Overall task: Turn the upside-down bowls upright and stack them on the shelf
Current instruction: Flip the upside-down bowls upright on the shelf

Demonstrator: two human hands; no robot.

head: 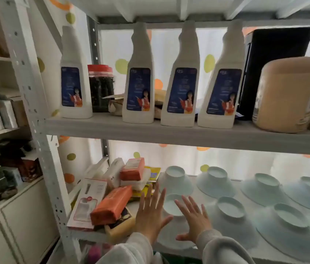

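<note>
Several pale blue bowls stand upside down in two rows on the lower shelf [226, 252]. The front-left bowl [173, 206] lies between my hands. My left hand [150, 216] is spread flat against its left side, fingers apart. My right hand [194, 220] rests open on its right side, thumb low near the rim. Neither hand has closed on it. Behind it sits another upturned bowl [175, 178]. To the right stands a further front-row bowl [230, 216], and beyond it more bowls [287, 225] run to the frame's edge.
Orange packets [112, 204], boxes and a sponge crowd the shelf's left end beside my left hand. The upper shelf board [169, 134] hangs close above, holding several white bottles [139, 88], a jar and a tan tub [287, 96]. A perforated metal upright [41, 141] stands at left.
</note>
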